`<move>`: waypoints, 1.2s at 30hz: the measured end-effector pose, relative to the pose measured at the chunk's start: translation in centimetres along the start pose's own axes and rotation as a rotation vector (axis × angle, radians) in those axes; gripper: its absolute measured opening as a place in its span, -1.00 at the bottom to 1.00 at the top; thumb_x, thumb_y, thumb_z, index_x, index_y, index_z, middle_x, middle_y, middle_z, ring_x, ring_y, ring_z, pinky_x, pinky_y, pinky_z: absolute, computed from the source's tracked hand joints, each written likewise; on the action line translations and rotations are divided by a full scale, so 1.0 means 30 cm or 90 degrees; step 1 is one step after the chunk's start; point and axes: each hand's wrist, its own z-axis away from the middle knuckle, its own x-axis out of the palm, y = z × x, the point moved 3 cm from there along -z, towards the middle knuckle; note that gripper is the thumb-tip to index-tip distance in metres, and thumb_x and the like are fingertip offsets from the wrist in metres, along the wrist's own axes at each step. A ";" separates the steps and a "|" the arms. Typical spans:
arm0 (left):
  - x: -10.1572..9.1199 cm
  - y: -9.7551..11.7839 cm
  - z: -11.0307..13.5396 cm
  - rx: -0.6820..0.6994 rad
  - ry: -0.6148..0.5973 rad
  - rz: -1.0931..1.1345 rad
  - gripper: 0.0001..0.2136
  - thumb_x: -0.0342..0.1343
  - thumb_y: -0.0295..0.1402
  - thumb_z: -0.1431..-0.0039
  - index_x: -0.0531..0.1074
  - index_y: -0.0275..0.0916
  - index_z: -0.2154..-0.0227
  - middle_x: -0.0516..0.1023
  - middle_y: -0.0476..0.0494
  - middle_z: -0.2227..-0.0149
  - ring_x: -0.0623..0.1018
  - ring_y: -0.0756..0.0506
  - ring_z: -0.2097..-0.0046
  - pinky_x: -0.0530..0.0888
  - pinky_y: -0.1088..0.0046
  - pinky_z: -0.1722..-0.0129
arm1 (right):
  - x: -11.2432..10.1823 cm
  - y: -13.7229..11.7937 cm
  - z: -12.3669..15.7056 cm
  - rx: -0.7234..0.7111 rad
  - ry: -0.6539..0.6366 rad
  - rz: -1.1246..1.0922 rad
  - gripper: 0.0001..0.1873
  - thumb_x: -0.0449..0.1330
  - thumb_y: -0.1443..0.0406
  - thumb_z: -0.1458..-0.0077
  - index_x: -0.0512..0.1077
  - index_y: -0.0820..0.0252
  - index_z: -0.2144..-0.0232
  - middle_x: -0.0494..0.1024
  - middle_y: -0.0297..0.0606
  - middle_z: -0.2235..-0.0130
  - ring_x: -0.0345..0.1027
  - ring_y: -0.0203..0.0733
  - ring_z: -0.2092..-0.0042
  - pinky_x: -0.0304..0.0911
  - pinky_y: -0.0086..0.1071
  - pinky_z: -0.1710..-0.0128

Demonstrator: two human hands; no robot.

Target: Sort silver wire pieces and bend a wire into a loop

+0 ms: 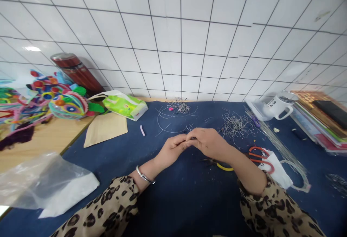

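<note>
My left hand (170, 149) and my right hand (208, 142) meet fingertip to fingertip above the dark blue cloth (173, 204). Both are closed in a pinch, and whatever lies between the fingers is hidden or too small to make out. Just beyond them, thin curved wires (158, 122) lie on the cloth, with a small wire tangle (183, 108) and a pink bit (170, 109) behind. To the right is a bigger pile of wire pieces (235, 125). A yellow-handled tool (225, 167) lies partly under my right forearm, near red-handled scissors (264, 164).
At left are a green tissue packet (124, 105), a brown paper envelope (105, 129), a plastic bag (51, 182), colourful plush crafts (70, 105) and a red flask (78, 72). On the right, straight wires (284, 146), a white mug (282, 105) and stacked books (322, 121). A tiled wall (195, 38) stands behind.
</note>
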 end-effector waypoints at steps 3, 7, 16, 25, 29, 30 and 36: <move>0.033 -0.010 0.007 -0.099 0.065 0.269 -0.57 -0.18 -0.04 -0.21 0.37 -0.25 0.10 0.47 -0.21 0.13 0.45 -0.11 0.10 0.38 0.27 0.07 | -0.001 0.008 -0.005 0.086 0.064 -0.110 -0.88 0.06 0.30 -0.14 0.41 0.13 0.33 0.51 -0.35 0.31 0.38 -0.31 0.27 0.20 -0.47 0.24; 0.058 -0.011 0.014 -0.170 0.093 0.412 -0.37 -0.39 0.11 -0.17 0.33 -0.28 0.05 0.44 -0.26 0.08 0.44 -0.15 0.07 0.39 0.26 0.08 | 0.054 0.000 -0.016 0.129 0.044 -0.263 -0.87 0.05 0.34 -0.13 0.41 0.15 0.34 0.52 -0.36 0.29 0.39 -0.36 0.34 0.24 -0.49 0.29; 0.042 -0.015 0.020 -0.228 0.139 0.655 -0.41 -0.28 0.07 -0.17 0.35 -0.34 0.07 0.44 -0.28 0.07 0.47 -0.10 0.11 0.40 0.39 0.08 | 0.111 -0.005 -0.027 0.147 0.059 -0.181 -0.92 0.13 0.34 -0.06 0.44 0.17 0.40 0.50 -0.38 0.40 0.35 -0.35 0.36 0.19 -0.49 0.30; 0.055 -0.052 0.037 -0.305 0.227 0.656 -0.66 -0.03 -0.14 -0.18 0.41 -0.35 0.25 0.51 -0.18 0.31 0.52 -0.05 0.28 0.47 0.48 0.26 | 0.158 -0.022 -0.026 0.100 0.049 -0.075 -0.91 0.12 0.35 -0.09 0.44 0.17 0.38 0.53 -0.33 0.30 0.37 -0.29 0.27 0.19 -0.45 0.24; 0.063 -0.078 0.056 -0.322 0.293 0.586 -0.71 0.09 -0.13 -0.09 0.34 -0.31 0.46 0.41 -0.02 0.57 0.44 0.03 0.52 0.38 0.57 0.56 | 0.168 -0.040 -0.029 0.085 0.018 -0.039 -0.89 0.09 0.36 -0.11 0.44 0.19 0.38 0.52 -0.30 0.31 0.37 -0.28 0.27 0.18 -0.44 0.24; 0.064 -0.085 0.059 -0.329 0.302 0.576 -0.70 0.11 -0.13 -0.06 0.31 -0.29 0.50 0.35 0.02 0.62 0.39 0.06 0.59 0.30 0.61 0.65 | 0.170 -0.042 -0.028 0.088 0.019 -0.036 -0.89 0.10 0.36 -0.10 0.44 0.19 0.39 0.51 -0.31 0.32 0.36 -0.29 0.28 0.18 -0.44 0.25; 0.070 -0.094 0.056 -0.330 0.274 0.582 -0.65 0.14 -0.10 0.00 0.19 -0.26 0.59 0.08 0.16 0.75 0.09 0.15 0.75 -0.04 0.65 0.76 | 0.181 -0.045 -0.028 0.123 0.059 -0.061 -0.91 0.10 0.35 -0.08 0.42 0.18 0.40 0.50 -0.33 0.35 0.34 -0.29 0.30 0.18 -0.45 0.28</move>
